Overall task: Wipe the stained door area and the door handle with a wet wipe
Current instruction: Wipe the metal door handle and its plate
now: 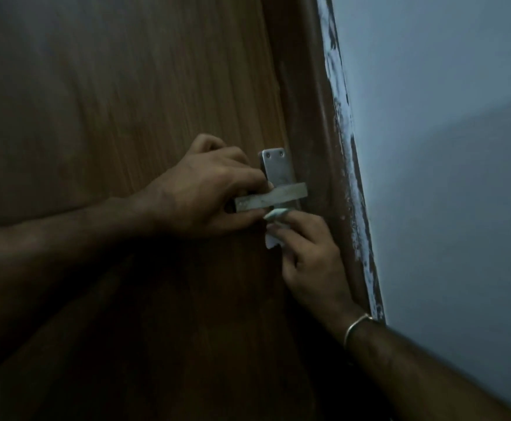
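Note:
A brown wooden door (132,86) fills the left of the head view. Its metal lever handle (284,196) juts across a silver backplate (278,167) near the door's right edge. My left hand (205,192) grips the free end of the lever, fingers curled over it and thumb under it. Just below the lever, my right hand (305,256) pinches a white wet wipe (274,229) and holds it against the door under the backplate. The scene is dim, and no stain is discernible.
A dark brown door frame (315,117) runs beside the door. Its outer edge is smeared with white paint (343,123). A pale blue-grey wall (445,147) takes up the right side. A thin bangle (355,326) sits on my right wrist.

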`<state>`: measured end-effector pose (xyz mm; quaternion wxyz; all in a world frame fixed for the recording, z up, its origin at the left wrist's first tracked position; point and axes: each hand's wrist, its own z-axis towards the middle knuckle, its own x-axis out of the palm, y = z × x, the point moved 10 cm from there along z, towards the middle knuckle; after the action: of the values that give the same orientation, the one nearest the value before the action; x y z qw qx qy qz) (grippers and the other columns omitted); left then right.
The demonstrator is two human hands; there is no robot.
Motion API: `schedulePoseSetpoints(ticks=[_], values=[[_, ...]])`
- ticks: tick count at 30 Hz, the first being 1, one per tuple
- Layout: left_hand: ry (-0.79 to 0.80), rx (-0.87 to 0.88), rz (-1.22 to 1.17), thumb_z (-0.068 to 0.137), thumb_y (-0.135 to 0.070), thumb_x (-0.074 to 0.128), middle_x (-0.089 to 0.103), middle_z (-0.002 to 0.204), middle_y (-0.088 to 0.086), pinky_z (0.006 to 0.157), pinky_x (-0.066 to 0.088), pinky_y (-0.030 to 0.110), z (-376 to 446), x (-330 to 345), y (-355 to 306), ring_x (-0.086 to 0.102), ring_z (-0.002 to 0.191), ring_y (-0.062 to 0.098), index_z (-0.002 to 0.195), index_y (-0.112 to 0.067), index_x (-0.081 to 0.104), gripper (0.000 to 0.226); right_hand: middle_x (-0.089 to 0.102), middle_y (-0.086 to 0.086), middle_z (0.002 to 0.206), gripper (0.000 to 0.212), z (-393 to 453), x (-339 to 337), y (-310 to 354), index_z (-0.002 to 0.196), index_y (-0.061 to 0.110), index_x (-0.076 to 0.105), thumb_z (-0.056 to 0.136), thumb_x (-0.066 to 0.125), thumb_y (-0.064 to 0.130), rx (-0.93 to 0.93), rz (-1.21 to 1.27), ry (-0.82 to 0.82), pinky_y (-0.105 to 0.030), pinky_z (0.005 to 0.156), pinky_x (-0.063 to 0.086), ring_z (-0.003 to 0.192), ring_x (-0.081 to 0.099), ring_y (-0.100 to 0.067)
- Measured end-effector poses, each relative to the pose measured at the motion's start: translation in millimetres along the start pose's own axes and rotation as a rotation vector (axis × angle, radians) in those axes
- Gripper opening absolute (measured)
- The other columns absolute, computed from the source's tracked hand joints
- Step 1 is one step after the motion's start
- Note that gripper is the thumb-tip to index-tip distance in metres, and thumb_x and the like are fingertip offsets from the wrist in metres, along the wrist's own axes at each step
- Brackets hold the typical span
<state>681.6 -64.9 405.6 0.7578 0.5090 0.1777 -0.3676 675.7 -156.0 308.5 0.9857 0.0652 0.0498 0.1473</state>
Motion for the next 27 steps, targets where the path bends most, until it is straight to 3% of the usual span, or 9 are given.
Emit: schedulePoseSetpoints(ticks=[2,5,8,11,17,19,22,25,27], values=[[-0.041,-0.042,0.024,0.091,-0.057,0.042,0.068,0.114,-0.008,0.096,0.021,0.032,-4.1,-1.2,-0.6,0.055,0.112,0.01,0.118,-0.028,0.066,0.046,0.065,-0.012,0.113,0.032,4.5,-3.0,0.9,0.111,0.001,0.071,0.083,0.062,-0.01,0.01,0.034,-0.038,-0.008,0.103,0.033,0.109,0.055,-0.022],[-0.117,-0.084,0.013,0.089,-0.053,0.047,0.068,0.116,-0.006,0.096,0.022,0.033,-8.5,-3.6,-1.8,0.054,0.114,0.01,0.119,-0.028,0.066,0.044,0.063,-0.011,0.12,0.035,5.0,-5.2,1.8,0.118,0.003,0.069,0.086,0.059,-0.008,0.07,0.051,-0.079,-0.009,0.107,0.031,0.116,0.054,-0.022],[-0.138,-0.107,-0.04,0.087,-0.053,0.047,0.067,0.116,-0.006,0.096,0.021,0.034,-10.8,-2.1,0.0,0.053,0.114,0.009,0.119,-0.028,0.065,0.045,0.061,-0.014,0.125,0.038,-1.3,2.8,8.6,0.123,0.001,0.065,0.086,0.06,-0.007,-0.044,-0.045,0.019,-0.02,0.11,0.035,0.12,0.053,-0.025],[-0.148,-0.114,-0.064,0.086,-0.054,0.046,0.066,0.116,-0.008,0.099,0.022,0.037,-12.4,1.7,1.6,0.053,0.115,0.009,0.117,-0.03,0.064,0.044,0.062,-0.018,0.12,0.035,4.9,2.6,10.2,0.121,-0.003,0.065,0.086,0.061,-0.007,-0.116,-0.102,-0.001,-0.028,0.104,0.042,0.113,0.057,-0.03],[-0.152,-0.107,-0.114,0.091,-0.049,0.053,0.067,0.116,-0.007,0.11,0.022,0.036,-10.3,6.5,6.3,0.056,0.112,0.009,0.119,-0.026,0.063,0.037,0.062,-0.019,0.123,0.034,-13.5,7.5,16.8,0.121,-0.002,0.065,0.089,0.055,0.0,-0.246,-0.219,0.092,-0.034,0.093,0.052,0.11,0.057,-0.03],[-0.162,-0.108,-0.124,0.089,-0.047,0.055,0.066,0.108,-0.008,0.097,0.038,0.026,-11.0,6.7,4.4,0.056,0.093,0.001,0.119,-0.024,0.064,0.039,0.063,-0.019,0.116,0.029,0.5,3.4,21.0,0.116,-0.004,0.066,0.09,0.054,0.002,-0.258,-0.223,0.054,-0.039,0.087,0.056,0.104,0.06,-0.033],[-0.192,-0.134,-0.1,0.09,-0.041,0.06,0.059,0.101,-0.015,0.072,0.033,0.012,-12.9,7.9,4.4,0.048,0.08,-0.008,0.122,-0.024,0.062,0.036,0.064,-0.021,0.116,0.028,-1.9,4.0,22.5,0.116,-0.005,0.067,0.089,0.057,-0.003,-0.196,-0.195,0.036,-0.04,0.091,0.055,0.106,0.06,-0.035],[-0.154,-0.168,-0.071,0.092,-0.039,0.06,0.06,0.102,-0.013,0.076,0.039,0.02,-13.4,8.9,3.6,0.054,0.086,0.0,0.123,-0.025,0.061,0.035,0.064,-0.019,0.117,0.028,-9.2,-0.6,16.3,0.113,-0.003,0.068,0.086,0.061,-0.006,-0.156,-0.142,0.035,-0.036,0.096,0.052,0.107,0.059,-0.031],[-0.129,-0.198,-0.053,0.092,-0.04,0.059,0.061,0.103,-0.013,0.093,0.043,0.035,-12.5,9.0,3.1,0.055,0.094,0.005,0.123,-0.027,0.061,0.033,0.064,-0.014,0.113,0.025,2.6,-8.1,9.1,0.11,-0.001,0.069,0.089,0.057,-0.004,-0.026,-0.044,-0.054,-0.032,0.094,0.052,0.1,0.059,-0.023]])
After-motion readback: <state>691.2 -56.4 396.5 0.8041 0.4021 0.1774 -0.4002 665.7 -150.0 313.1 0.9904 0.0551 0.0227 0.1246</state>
